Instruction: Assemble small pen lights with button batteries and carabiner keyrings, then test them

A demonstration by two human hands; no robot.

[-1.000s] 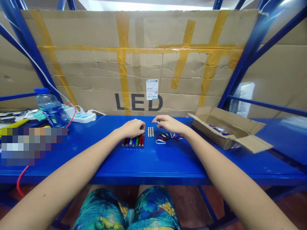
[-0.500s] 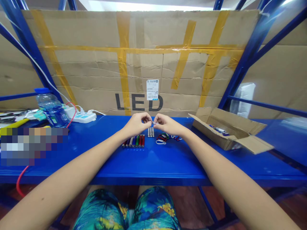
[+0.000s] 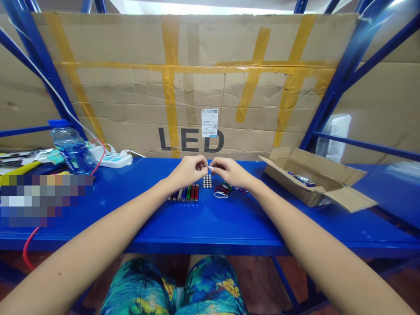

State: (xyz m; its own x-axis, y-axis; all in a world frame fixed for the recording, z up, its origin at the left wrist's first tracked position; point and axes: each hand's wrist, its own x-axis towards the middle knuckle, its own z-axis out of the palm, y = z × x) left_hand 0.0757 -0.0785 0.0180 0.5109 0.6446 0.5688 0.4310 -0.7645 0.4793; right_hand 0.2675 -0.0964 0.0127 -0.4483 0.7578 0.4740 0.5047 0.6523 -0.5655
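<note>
My left hand (image 3: 189, 170) and my right hand (image 3: 229, 170) meet fingertip to fingertip above the blue table. Between them they pinch a small silvery metal piece (image 3: 209, 168), too small to name. Just below it on the table stand small silver metal pieces (image 3: 207, 181) in close rows. Under my left wrist lies a row of slim coloured metal tubes (image 3: 188, 194), red, green, blue and silver, partly hidden by the wrist. Several carabiners (image 3: 222, 195), red, green and silver, lie loose beneath my right hand, with smaller blue and red ones partly covered by my wrist.
An open cardboard box (image 3: 311, 199) with metal items inside stands at the right. On the left are a blue-capped bottle (image 3: 72, 148), a white power strip (image 3: 115, 160) and mixed clutter. A large cardboard panel (image 3: 138, 100) closes off the back, between blue rack posts.
The fingers of my right hand have shifted slightly around the small metal piece. Both hands stay in nearly the same place, and the objects on the table have not moved.
</note>
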